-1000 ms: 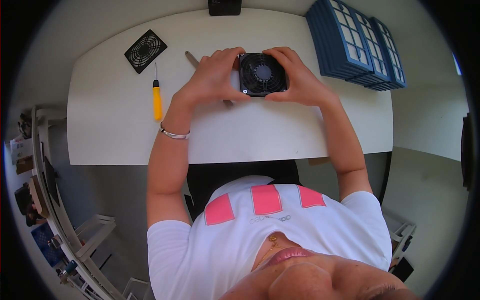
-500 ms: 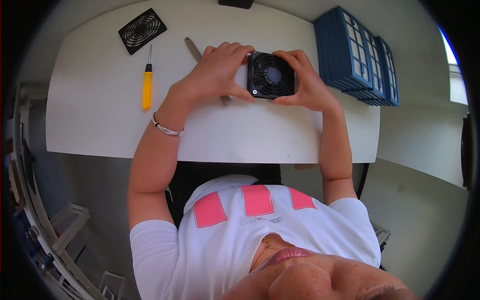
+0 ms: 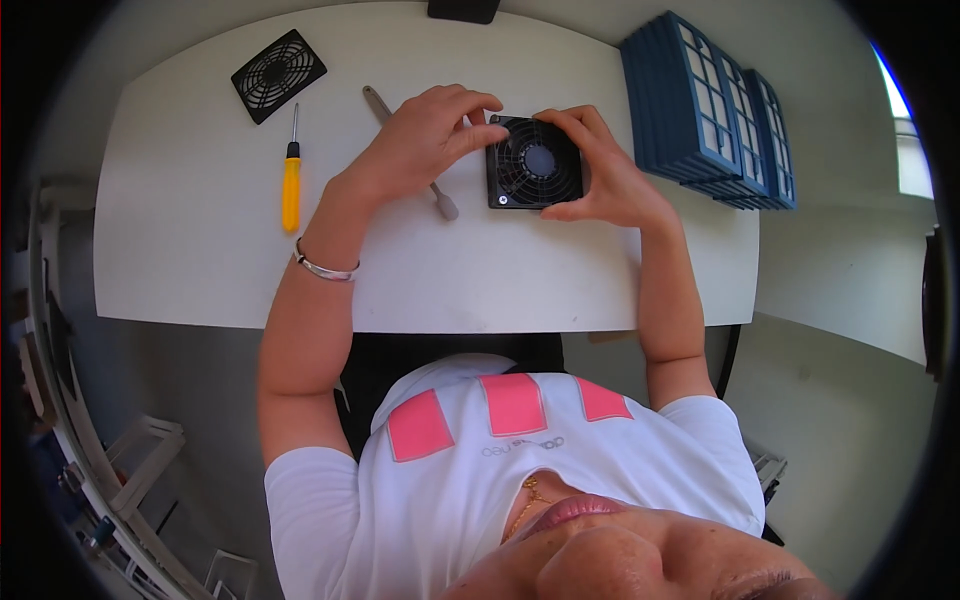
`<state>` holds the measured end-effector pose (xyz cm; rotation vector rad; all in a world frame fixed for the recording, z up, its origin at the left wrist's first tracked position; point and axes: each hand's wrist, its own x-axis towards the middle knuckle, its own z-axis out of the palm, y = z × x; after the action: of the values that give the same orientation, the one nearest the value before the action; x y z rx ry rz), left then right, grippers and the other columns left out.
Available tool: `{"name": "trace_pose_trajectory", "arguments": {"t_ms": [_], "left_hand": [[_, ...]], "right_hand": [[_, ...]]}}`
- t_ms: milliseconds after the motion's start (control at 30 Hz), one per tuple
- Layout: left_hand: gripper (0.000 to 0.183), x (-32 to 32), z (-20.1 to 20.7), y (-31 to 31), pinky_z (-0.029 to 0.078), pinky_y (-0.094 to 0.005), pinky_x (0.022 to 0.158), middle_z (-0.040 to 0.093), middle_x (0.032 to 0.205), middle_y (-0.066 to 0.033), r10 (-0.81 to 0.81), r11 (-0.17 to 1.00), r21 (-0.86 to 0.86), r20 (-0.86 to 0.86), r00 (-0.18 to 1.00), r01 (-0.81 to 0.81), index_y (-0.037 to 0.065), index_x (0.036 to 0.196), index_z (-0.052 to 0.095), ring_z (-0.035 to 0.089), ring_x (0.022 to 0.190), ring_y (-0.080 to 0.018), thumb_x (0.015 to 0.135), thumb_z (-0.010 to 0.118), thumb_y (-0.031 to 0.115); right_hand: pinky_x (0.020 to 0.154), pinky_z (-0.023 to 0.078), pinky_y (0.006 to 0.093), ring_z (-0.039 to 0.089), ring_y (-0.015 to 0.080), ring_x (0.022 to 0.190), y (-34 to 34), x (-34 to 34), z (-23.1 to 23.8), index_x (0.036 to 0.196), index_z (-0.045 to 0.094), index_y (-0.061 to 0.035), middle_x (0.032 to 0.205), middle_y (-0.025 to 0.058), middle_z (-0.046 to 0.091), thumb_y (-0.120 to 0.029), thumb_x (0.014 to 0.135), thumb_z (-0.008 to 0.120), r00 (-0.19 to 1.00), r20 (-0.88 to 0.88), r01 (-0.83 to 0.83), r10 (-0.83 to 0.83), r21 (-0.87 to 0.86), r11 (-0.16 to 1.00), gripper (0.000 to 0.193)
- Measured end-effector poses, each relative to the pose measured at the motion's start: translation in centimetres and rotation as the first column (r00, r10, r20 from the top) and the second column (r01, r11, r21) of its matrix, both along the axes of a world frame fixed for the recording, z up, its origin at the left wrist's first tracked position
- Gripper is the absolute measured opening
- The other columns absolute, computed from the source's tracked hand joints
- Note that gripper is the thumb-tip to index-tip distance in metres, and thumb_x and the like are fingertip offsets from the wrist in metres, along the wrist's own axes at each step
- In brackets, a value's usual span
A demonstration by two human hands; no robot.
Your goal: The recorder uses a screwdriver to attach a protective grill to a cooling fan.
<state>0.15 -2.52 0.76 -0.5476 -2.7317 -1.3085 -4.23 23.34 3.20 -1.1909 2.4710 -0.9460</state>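
Note:
A square black cooling fan (image 3: 539, 160) with a grille over its blades lies on the white table. A silvery screw (image 3: 502, 200) shows at its near left corner. My right hand (image 3: 612, 170) grips the fan by its right side, fingers at the far edge and thumb at the near edge. At the fan's far left corner is my left hand (image 3: 425, 140), thumb and index finger apart; its thumb tip overlaps the corner, and I cannot tell whether it touches. Partly under my left hand lies a slim grey brush-like tool (image 3: 446, 206).
On the left lies a yellow-handled screwdriver (image 3: 291, 190), with a loose black fan guard (image 3: 279, 75) beyond it. A stack of blue plastic frames with white panes (image 3: 690, 110) stands at the far right. A dark object (image 3: 463, 10) sits at the table's (image 3: 190, 270) far edge.
My left hand has let go of the fan's left side and moved to its far left corner, uncovering more of the grey tool. My right hand keeps its grip.

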Motion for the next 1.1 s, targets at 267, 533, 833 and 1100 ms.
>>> {"name": "trace_pose_trajectory", "arguments": {"t_ms": [267, 533, 833, 1100], "left_hand": [[0.015, -0.3, -0.3, 0.5, 0.051, -0.0300, 0.076, 0.070, 0.085, -0.0065, 0.063, 0.977, 0.200, 0.082, 0.995, -0.078, 0.002, 0.094, 0.071, 0.065, 0.077, -0.0175, 0.088, 0.068, 0.016], [0.014, -0.6, -0.3, 0.5, 0.045, -0.0218, 0.069, 0.067, 0.078, 0.0006, 0.088, 0.958, 0.248, 0.213, 0.973, -0.141, 0.004, 0.088, 0.070, 0.057, 0.074, -0.0068, 0.083, 0.077, 0.015], [0.015, -0.6, -0.1, 0.9, 0.046, -0.0219, 0.068, 0.066, 0.078, 0.0002, 0.174, 0.953, 0.200, 0.252, 0.952, -0.227, 0.003, 0.090, 0.070, 0.057, 0.072, -0.0074, 0.084, 0.076, 0.015], [0.018, -1.0, 0.3, 0.1, 0.044, -0.0230, 0.068, 0.065, 0.077, 0.0010, 0.114, 0.979, 0.127, 0.316, 0.942, -0.161, 0.003, 0.087, 0.068, 0.055, 0.072, -0.0079, 0.086, 0.074, 0.020]], "right_hand": [[0.104, 0.041, 0.0404, 0.046, 0.0337, 0.120, -0.1, 0.5, -0.6, 0.136, 0.046, -0.0087, 0.123, 0.0137, 0.046, -0.026, 0.055, 0.090, 0.997, -0.044, -0.060, 0.058, -0.051, 0.997, 0.094], [0.102, 0.041, 0.0400, 0.047, 0.0331, 0.119, -0.2, 0.4, -0.7, 0.136, 0.046, -0.0080, 0.123, 0.0134, 0.046, -0.022, 0.054, 0.089, 0.995, -0.064, -0.072, 0.070, -0.036, 0.997, 0.094], [0.100, 0.043, 0.0394, 0.047, 0.0338, 0.117, -0.2, 0.4, -1.0, 0.132, 0.049, -0.0075, 0.119, 0.0142, 0.047, -0.023, 0.055, 0.088, 0.996, -0.054, -0.070, 0.066, -0.078, 0.995, 0.089], [0.099, 0.043, 0.0386, 0.048, 0.0329, 0.115, -0.2, 0.5, -1.1, 0.132, 0.049, -0.0071, 0.118, 0.0142, 0.048, -0.022, 0.055, 0.088, 0.994, -0.060, -0.093, 0.086, -0.112, 0.989, 0.087]]}}
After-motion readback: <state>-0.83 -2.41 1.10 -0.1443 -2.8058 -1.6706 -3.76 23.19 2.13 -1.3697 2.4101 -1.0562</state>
